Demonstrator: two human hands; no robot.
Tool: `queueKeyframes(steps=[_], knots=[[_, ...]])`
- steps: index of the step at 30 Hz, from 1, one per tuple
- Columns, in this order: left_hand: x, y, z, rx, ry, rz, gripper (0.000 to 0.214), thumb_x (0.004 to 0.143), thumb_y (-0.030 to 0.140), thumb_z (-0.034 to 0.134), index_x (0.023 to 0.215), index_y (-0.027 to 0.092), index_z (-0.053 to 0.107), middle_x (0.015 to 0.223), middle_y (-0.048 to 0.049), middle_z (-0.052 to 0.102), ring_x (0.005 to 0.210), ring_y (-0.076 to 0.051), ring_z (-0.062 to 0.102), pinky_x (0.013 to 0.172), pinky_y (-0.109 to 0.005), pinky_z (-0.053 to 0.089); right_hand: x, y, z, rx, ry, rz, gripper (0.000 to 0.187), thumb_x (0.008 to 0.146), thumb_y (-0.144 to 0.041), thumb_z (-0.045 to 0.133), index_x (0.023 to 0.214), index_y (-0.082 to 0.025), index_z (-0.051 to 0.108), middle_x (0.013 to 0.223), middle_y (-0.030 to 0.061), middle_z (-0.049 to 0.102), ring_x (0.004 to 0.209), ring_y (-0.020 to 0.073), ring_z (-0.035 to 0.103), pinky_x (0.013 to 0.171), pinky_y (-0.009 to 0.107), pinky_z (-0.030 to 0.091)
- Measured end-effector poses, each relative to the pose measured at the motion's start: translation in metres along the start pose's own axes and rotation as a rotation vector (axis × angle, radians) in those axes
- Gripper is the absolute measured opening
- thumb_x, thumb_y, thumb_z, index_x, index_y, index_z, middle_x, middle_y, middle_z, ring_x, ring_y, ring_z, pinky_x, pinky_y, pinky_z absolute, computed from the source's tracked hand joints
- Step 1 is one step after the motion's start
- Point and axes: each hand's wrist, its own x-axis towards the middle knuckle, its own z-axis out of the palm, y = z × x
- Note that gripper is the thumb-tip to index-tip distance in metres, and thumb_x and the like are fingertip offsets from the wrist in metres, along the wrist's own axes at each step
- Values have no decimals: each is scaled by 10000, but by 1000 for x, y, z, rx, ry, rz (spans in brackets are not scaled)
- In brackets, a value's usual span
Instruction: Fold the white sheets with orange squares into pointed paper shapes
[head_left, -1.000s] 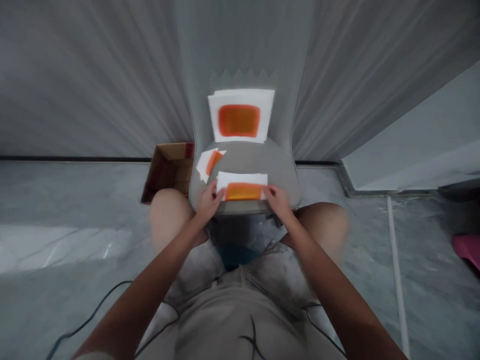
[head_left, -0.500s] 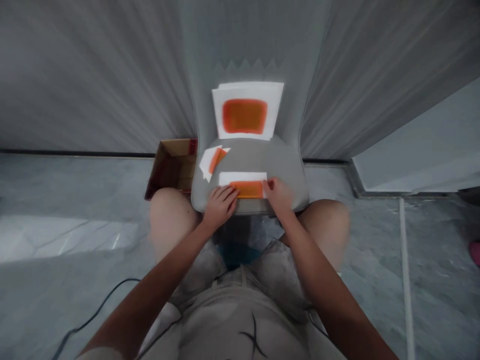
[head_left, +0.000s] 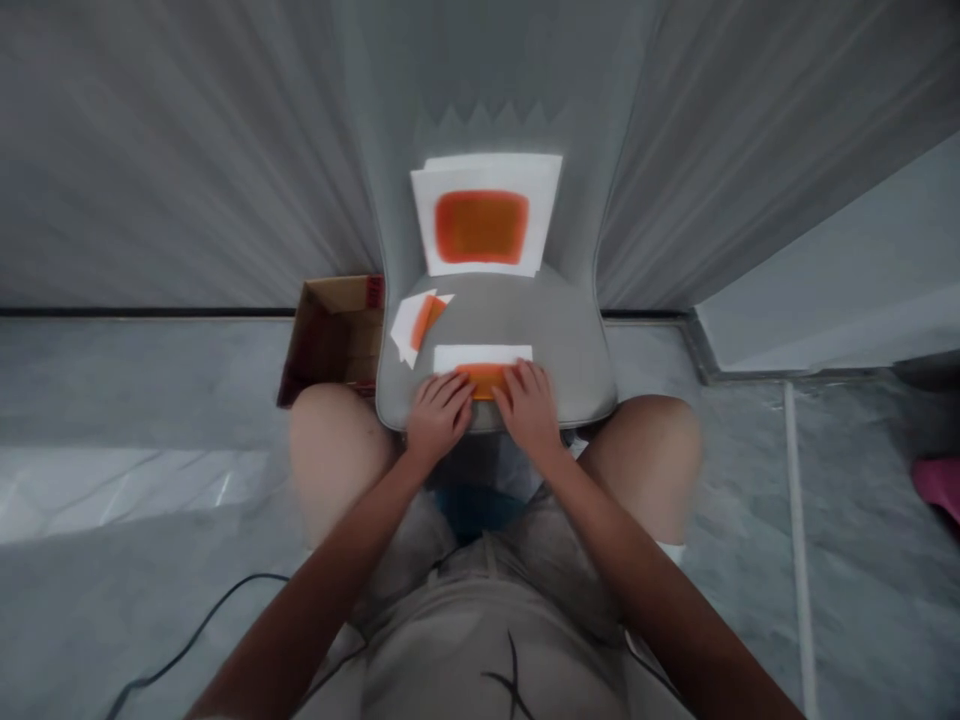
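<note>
Pressing palm-down on a white paper sheet [head_left: 484,357], the left hand [head_left: 439,420] and the right hand [head_left: 529,410] lie open and just beside each other, neither one pinching or clamping. The left fingers [head_left: 459,392] and right fingers [head_left: 517,385] curve over the near edge of the sheet and rest on its orange band [head_left: 484,378], covering most of it, while the white part of the sheet shows just ahead of the fingertips. The sheet lies at the front edge of a grey chair seat [head_left: 517,310]. Ahead of the left hand, near the seat's left edge, sits a small white paper scrap [head_left: 418,322] with an orange stripe. Farther ahead of both hands, a larger white paper stack [head_left: 484,215] with an orange rectangle leans against the chair back [head_left: 480,90]. Beyond the left hand and outside the seat, an open cardboard box [head_left: 330,340] stands on the floor. Below the hands are the person's bare knees, with the left knee [head_left: 334,460] and right knee [head_left: 649,465] on either side of the seat.
</note>
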Motion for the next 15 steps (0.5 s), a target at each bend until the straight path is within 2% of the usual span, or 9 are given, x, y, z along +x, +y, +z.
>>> queueKeyframes(steps=[8, 15], knots=[[1, 2, 1, 22, 20, 9, 362, 1027, 263, 568, 1360, 282, 709, 1426, -37, 699, 1392, -268, 603, 1226, -514, 417, -3, 5, 1, -10, -1, -14, 558, 1104, -449, 403, 1475, -75, 587, 1555, 247, 525, 1481, 368, 432, 1259, 601, 315], [1, 2, 1, 52, 14, -21, 360, 1026, 280, 581, 1360, 308, 713, 1467, -16, 669, 1442, -291, 557, 1222, -533, 412, -4, 8, 4, 6, 65, -25, 517, 1096, -445, 433, 1421, -94, 630, 1494, 234, 567, 1430, 354, 462, 1224, 585, 382]])
